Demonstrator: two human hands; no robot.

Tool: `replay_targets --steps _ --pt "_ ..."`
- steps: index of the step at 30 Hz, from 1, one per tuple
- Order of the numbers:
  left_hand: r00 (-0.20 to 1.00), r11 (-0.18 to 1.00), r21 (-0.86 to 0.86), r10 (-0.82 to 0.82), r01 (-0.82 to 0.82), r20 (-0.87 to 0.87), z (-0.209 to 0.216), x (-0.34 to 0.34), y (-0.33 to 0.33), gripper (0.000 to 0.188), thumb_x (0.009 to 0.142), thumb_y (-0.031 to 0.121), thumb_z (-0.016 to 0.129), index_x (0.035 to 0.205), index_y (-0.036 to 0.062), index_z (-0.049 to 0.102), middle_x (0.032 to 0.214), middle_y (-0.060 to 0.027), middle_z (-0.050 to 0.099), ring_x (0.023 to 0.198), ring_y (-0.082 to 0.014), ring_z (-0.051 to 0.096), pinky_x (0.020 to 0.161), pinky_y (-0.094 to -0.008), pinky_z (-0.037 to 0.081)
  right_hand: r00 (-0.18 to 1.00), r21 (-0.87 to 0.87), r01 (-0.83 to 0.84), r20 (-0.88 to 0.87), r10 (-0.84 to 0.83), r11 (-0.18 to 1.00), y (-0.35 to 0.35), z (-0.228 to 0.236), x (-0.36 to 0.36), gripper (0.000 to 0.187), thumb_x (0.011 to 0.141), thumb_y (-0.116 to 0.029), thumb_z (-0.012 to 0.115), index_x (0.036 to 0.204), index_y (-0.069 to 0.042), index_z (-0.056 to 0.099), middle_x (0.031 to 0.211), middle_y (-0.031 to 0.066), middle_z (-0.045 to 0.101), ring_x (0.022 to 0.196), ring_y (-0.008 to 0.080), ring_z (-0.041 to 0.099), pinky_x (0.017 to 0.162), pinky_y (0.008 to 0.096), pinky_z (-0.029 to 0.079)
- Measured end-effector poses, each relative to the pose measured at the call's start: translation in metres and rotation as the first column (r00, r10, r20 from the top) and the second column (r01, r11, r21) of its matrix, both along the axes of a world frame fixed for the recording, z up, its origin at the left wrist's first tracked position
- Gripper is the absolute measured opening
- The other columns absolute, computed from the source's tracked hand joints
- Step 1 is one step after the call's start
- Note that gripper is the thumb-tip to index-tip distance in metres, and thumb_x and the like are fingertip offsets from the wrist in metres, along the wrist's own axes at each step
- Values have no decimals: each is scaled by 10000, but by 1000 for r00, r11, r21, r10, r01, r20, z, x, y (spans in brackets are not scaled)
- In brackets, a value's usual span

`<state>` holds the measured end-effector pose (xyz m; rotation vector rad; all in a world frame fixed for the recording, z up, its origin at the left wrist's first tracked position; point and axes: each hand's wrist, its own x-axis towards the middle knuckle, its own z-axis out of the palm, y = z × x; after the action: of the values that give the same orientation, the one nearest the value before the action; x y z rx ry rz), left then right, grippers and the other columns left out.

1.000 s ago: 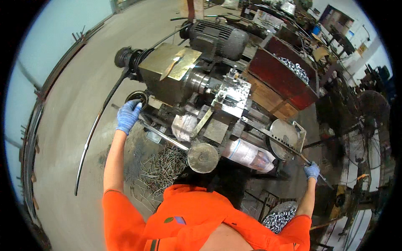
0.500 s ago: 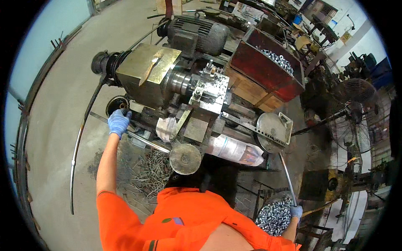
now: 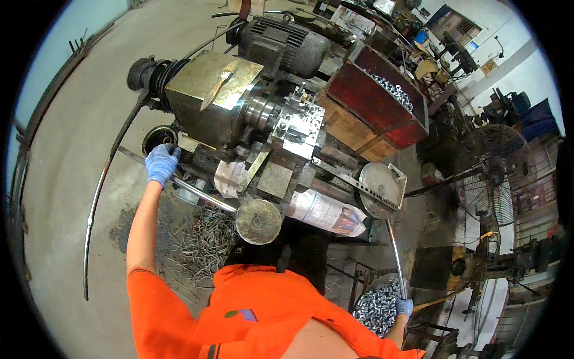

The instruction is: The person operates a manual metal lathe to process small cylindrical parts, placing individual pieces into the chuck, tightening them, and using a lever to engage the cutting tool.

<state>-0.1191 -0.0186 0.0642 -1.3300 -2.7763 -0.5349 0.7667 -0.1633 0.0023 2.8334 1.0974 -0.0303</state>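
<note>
My left hand [image 3: 162,165], in a pale blue glove, is closed at the lower rim of a dark round handwheel [image 3: 156,139] on the front of a greasy lathe-like machine. At the right, my gloved right hand [image 3: 405,307] wraps round the lower end of a long shiny metal lever [image 3: 396,254]. This lever slopes down from beside a round metal disc [image 3: 378,190]. Between my arms, the machine carries a bright steel chuck [image 3: 260,113] and a tool block [image 3: 299,127] strewn with metal chips. A second metal bar [image 3: 206,198] runs below my left hand to a round plate [image 3: 258,221].
A basin of small shiny metal parts [image 3: 378,308] sits beside my right hand. Behind the machine stands a red box [image 3: 373,99] with similar parts. Metal shavings [image 3: 203,242] cover floor at the lower left. A motor [image 3: 287,45] and a fan [image 3: 493,170] stand further off.
The view has shifted slightly, so the machine and both hands sit a little further left. Both hands keep their holds on the handwheel and the lever.
</note>
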Motion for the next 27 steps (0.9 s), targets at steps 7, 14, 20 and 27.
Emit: replay_targets --steps 7,14,20,27 --pt "1000 1000 -10 -1 1 19 5 3 0 298 790 381 604 918 125 687 887 -137 660 861 -309 622 759 -411 487 998 55 -11 64 8 998 -11 -18 20 427 630 -324 679 837 48 646 881 289 618 894 393 613 777 427 492" --pt "1000 1000 -1 -1 1 9 4 0 -3 295 785 376 611 924 127 688 891 -142 658 865 -307 621 764 -410 486 1000 40 11 16 -12 999 -7 -13 7 424 609 -309 675 837 47 649 884 284 621 891 397 610 779 423 488" --pt "1000 1000 2 -4 4 23 9 6 -4 306 786 381 612 943 128 685 898 -143 656 869 -307 619 767 -410 484 998 14 65 -18 -64 998 -4 19 -32 414 634 -303 676 901 12 651 921 272 616 904 402 597 790 432 476" --pt "999 1000 -9 1 0 43 -3 -4 0 327 797 395 606 971 129 679 921 -144 651 883 -307 615 772 -409 478 994 -6 104 -37 -105 995 -8 18 -33 457 632 -337 671 917 20 644 959 269 618 945 384 597 822 425 475"
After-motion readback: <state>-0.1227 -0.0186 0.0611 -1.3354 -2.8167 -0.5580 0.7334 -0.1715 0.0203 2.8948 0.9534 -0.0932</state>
